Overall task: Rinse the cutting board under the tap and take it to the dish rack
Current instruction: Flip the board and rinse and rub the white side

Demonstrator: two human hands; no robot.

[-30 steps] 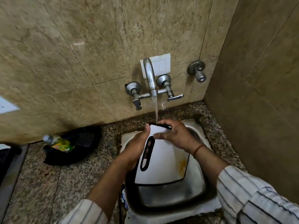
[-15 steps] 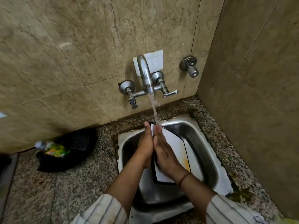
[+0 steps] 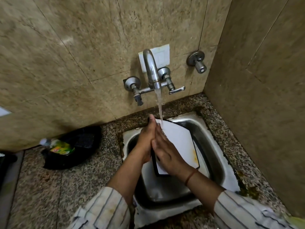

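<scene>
A white cutting board [image 3: 179,142] with a black rim stands tilted on edge in the steel sink [image 3: 212,146]. Water from the running tap [image 3: 151,71] falls onto its top edge. My left hand [image 3: 146,141] grips the board's left edge from behind. My right hand [image 3: 166,152] lies flat against the board's white face, fingers pointing up toward the stream. An orange stain shows near the board's lower right corner. The board's left part is hidden by my hands.
A black bag [image 3: 72,146] with a green-labelled bottle [image 3: 59,147] lies on the granite counter [image 3: 82,187] left of the sink. Tiled walls close in behind and on the right. A second valve [image 3: 197,61] sticks out right of the tap.
The board went from lying flat, face up, to standing on edge under the stream. My hands came together on either side of it, and my right palm now presses its face.
</scene>
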